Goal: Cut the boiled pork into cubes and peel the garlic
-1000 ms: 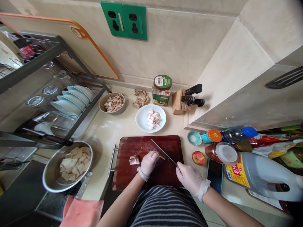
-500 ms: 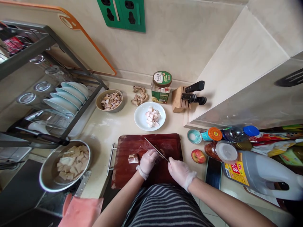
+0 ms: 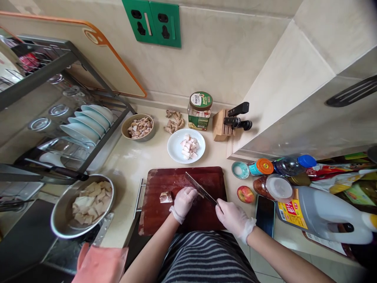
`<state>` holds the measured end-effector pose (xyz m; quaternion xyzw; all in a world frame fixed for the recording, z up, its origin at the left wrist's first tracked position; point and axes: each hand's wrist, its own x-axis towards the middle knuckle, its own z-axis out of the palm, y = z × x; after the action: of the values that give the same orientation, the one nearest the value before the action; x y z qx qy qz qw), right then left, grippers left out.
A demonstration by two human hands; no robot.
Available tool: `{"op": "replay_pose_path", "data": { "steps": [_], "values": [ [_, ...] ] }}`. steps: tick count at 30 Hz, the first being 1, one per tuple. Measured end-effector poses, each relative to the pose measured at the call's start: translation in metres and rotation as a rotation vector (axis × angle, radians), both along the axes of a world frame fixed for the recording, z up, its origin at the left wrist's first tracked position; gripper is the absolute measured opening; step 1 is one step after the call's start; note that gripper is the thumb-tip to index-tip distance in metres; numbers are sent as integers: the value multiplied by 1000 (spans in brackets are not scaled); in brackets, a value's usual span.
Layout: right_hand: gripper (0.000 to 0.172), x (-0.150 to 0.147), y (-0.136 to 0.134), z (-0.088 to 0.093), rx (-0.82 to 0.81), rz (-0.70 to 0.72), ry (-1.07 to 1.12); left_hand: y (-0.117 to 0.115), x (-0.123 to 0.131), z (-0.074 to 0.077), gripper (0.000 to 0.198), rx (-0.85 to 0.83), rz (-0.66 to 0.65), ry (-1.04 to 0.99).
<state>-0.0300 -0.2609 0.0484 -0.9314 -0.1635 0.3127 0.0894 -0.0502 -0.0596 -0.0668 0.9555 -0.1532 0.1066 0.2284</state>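
My right hand (image 3: 232, 217), in a clear glove, is wrapped round the handle of a kitchen knife (image 3: 200, 188). The blade slants up and left across the brown cutting board (image 3: 161, 177), just right of my left hand (image 3: 185, 201). That hand, gloved too, rests on the board with its fingers curled down; what lies under them is mostly hidden. A small chunk of meat (image 3: 166, 197) with a pale side sits to its left. Beyond the board, a white plate (image 3: 173, 151) holds pale, pinkish cut pieces (image 3: 190, 146).
A metal pot (image 3: 54, 220) of pale chunks stands left. Behind are a bowl of garlic (image 3: 140, 127), ginger (image 3: 173, 121), a plastic jar (image 3: 200, 111) and a knife block (image 3: 221, 125). An apple (image 3: 245, 194), a phone (image 3: 265, 216) and a large jug (image 3: 326, 216) lie right.
My right hand has moved a little right with the knife, and more of the blade's flat side shows. My left hand stays in place. The view has shifted slightly.
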Motion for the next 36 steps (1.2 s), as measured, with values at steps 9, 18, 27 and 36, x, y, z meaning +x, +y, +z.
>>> {"op": "replay_pose_path", "data": {
  "steps": [9, 18, 27, 36],
  "values": [
    [24, 5, 7, 5, -50, 19, 51, -1, 1, 0, 18, -74, 3, -38],
    [23, 8, 18, 8, -81, -7, 105, -1, 1, 2, 19, -123, -18, -8],
    [23, 6, 24, -2, -98, -5, 103, -1, 2, -1, 22, -182, -25, 60],
    [25, -4, 31, -30, -37, -53, -12, -1, 1, 4, 24, -150, -85, 151]
  ]
}}
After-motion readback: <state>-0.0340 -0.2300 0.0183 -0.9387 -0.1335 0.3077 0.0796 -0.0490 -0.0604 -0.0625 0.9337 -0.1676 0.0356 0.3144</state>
